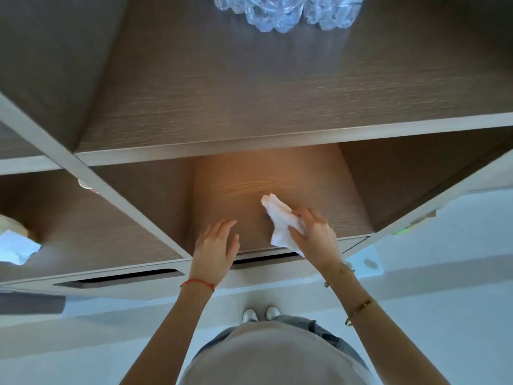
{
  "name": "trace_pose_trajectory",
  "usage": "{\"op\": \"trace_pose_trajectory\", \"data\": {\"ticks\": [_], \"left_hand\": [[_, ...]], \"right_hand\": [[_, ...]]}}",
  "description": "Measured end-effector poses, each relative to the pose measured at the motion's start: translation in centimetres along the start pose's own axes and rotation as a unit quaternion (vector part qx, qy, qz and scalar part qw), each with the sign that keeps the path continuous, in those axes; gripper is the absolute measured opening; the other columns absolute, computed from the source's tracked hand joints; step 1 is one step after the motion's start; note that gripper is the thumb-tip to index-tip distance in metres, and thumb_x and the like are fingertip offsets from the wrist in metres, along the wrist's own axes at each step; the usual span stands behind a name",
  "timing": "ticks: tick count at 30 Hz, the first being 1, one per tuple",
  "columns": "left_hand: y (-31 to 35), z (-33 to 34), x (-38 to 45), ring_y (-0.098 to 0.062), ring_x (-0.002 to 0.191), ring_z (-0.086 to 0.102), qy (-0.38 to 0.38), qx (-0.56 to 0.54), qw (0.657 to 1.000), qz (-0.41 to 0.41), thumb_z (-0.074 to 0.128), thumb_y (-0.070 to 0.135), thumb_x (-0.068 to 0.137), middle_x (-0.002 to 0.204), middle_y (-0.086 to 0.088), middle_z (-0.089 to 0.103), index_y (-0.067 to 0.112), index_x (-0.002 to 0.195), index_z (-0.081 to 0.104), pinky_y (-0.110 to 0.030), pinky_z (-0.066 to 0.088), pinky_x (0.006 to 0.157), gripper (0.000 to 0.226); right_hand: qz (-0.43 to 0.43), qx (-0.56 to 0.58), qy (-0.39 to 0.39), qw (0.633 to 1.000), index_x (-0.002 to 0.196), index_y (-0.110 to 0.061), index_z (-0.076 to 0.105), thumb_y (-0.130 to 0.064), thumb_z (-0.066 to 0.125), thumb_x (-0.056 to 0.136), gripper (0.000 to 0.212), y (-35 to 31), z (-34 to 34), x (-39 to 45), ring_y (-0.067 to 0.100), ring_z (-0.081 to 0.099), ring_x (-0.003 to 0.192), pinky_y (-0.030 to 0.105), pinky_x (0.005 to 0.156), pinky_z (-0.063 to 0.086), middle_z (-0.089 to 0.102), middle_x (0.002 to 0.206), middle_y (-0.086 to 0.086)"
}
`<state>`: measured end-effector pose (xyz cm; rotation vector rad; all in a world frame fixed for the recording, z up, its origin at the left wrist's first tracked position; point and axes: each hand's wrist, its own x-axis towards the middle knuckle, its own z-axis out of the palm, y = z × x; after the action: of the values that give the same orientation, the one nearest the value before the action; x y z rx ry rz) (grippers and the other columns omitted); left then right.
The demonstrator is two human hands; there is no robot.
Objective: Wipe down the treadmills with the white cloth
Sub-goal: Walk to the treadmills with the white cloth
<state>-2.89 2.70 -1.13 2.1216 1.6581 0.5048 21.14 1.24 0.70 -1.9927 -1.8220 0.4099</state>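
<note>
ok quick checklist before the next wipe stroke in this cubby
1. Cloth in hand: ok, the right hand grips the white cloth.
2. Cloth on the surface: ok, it lies against the cubby floor.
3. Left hand out of the cloth's path: ok, open and resting beside it.
4. Cubby free of items: ok, nothing visible inside.
5. Plastic bottles on the shelf above, apart from the hands: ok.
6. Treadmill in reach: cannot tell, none in view.

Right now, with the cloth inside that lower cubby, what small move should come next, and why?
Probably sweep the white cloth leftward across the cubby floor. The right hand grips it on the right side, the left hand rests open beside it, and no treadmill is in view.
</note>
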Motion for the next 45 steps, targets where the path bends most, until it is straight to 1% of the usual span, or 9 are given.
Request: {"op": "trace_pose_trajectory", "data": {"ticks": [3, 11, 14, 23, 33, 37, 40, 41, 45], "left_hand": [[0.4, -0.9, -0.2, -0.022, 0.119, 0.055, -0.009, -0.003, 0.999, 0.04, 0.055, 0.022, 0.097, 0.127, -0.001, 0.062, 0.016, 0.129, 0.059, -0.04, 0.043, 0.103, 0.034], [4.7, -1.5, -1.5, -0.023, 0.111, 0.059, -0.036, -0.034, 0.985, 0.164, 0.061, 0.014, 0.094, 0.118, -0.004, 0.066, 0.01, 0.122, 0.065, -0.041, 0.049, 0.094, 0.029], [7.7, -0.6, -2.3, -0.026, 0.108, 0.06, -0.065, -0.054, 0.974, 0.21, 0.062, 0.009, 0.092, 0.116, -0.008, 0.066, 0.005, 0.12, 0.065, -0.047, 0.051, 0.092, 0.028], [20.1, 4.3, -7.9, -0.025, 0.109, 0.061, -0.126, -0.055, 0.918, 0.371, 0.063, 0.007, 0.09, 0.116, -0.008, 0.067, 0.004, 0.118, 0.065, -0.046, 0.051, 0.094, 0.028], [37.1, 13.5, -21.0, -0.02, 0.111, 0.061, -0.209, -0.1, 0.835, 0.5, 0.062, 0.013, 0.092, 0.117, -0.005, 0.068, 0.008, 0.121, 0.065, -0.032, 0.046, 0.099, 0.029], [43.4, 16.8, -25.8, -0.024, 0.106, 0.062, -0.242, -0.106, 0.793, 0.549, 0.063, 0.011, 0.091, 0.112, -0.006, 0.068, 0.008, 0.119, 0.065, -0.037, 0.05, 0.094, 0.028], [47.8, 18.9, -28.8, -0.02, 0.106, 0.061, -0.256, -0.101, 0.763, 0.584, 0.065, 0.01, 0.09, 0.111, -0.005, 0.069, 0.009, 0.117, 0.066, -0.021, 0.037, 0.093, 0.028], [49.3, 19.6, -29.8, -0.02, 0.106, 0.061, -0.264, -0.102, 0.751, 0.597, 0.066, 0.009, 0.089, 0.112, -0.005, 0.069, 0.009, 0.117, 0.067, -0.021, 0.037, 0.092, 0.028], [55.4, 23.2, -33.3, -0.027, 0.107, 0.063, -0.311, -0.103, 0.689, 0.646, 0.064, 0.009, 0.09, 0.113, -0.007, 0.069, 0.008, 0.118, 0.066, -0.038, 0.047, 0.096, 0.028]], "right_hand": [[0.036, 0.027, 0.026, 0.999, 0.11, -0.011, 0.059, -0.019, 0.062, 0.087, 0.025, 0.4, -1.8, -2.9, 0.024, 0.056, 0.088, 0.034, 0.066, 0.05, 0.06, 0.104, 0.005], [0.152, 0.052, 0.123, 0.979, 0.108, -0.014, 0.063, -0.023, 0.071, 0.085, 0.026, 2.5, -5.1, -11.9, 0.024, 0.058, 0.087, 0.034, 0.07, 0.05, 0.06, 0.102, 0.002], [0.189, 0.055, 0.162, 0.967, 0.108, -0.017, 0.063, -0.025, 0.071, 0.085, 0.026, 3.9, -6.4, -15.8, 0.023, 0.058, 0.085, 0.031, 0.068, 0.046, 0.059, 0.102, 0.0], [0.317, 0.047, 0.268, 0.908, 0.106, -0.019, 0.064, -0.02, 0.072, 0.082, 0.025, 9.3, -11.0, -31.2, 0.019, 0.058, 0.082, 0.026, 0.066, 0.04, 0.059, 0.098, -0.004], [0.454, 0.015, 0.353, 0.818, 0.109, -0.028, 0.061, -0.025, 0.069, 0.086, 0.025, 15.4, -17.3, -52.9, 0.014, 0.056, 0.078, 0.03, 0.06, 0.045, 0.057, 0.101, -0.011], [0.5, -0.007, 0.383, 0.777, 0.107, -0.027, 0.062, -0.023, 0.07, 0.085, 0.024, 17.0, -19.2, -59.7, 0.017, 0.057, 0.079, 0.035, 0.059, 0.047, 0.058, 0.1, -0.009], [0.533, -0.006, 0.414, 0.738, 0.107, -0.027, 0.062, -0.022, 0.07, 0.084, 0.025, 18.1, -20.0, -63.7, 0.015, 0.056, 0.077, 0.034, 0.062, 0.048, 0.058, 0.099, -0.01], [0.545, -0.006, 0.424, 0.723, 0.106, -0.026, 0.062, -0.022, 0.071, 0.084, 0.025, 18.6, -20.1, -64.9, 0.015, 0.056, 0.076, 0.034, 0.062, 0.048, 0.057, 0.099, -0.01], [0.593, -0.012, 0.453, 0.665, 0.105, -0.027, 0.062, -0.022, 0.07, 0.083, 0.024, 20.5, -20.4, -69.0, 0.012, 0.056, 0.076, 0.027, 0.063, 0.044, 0.057, 0.098, -0.01]]}}
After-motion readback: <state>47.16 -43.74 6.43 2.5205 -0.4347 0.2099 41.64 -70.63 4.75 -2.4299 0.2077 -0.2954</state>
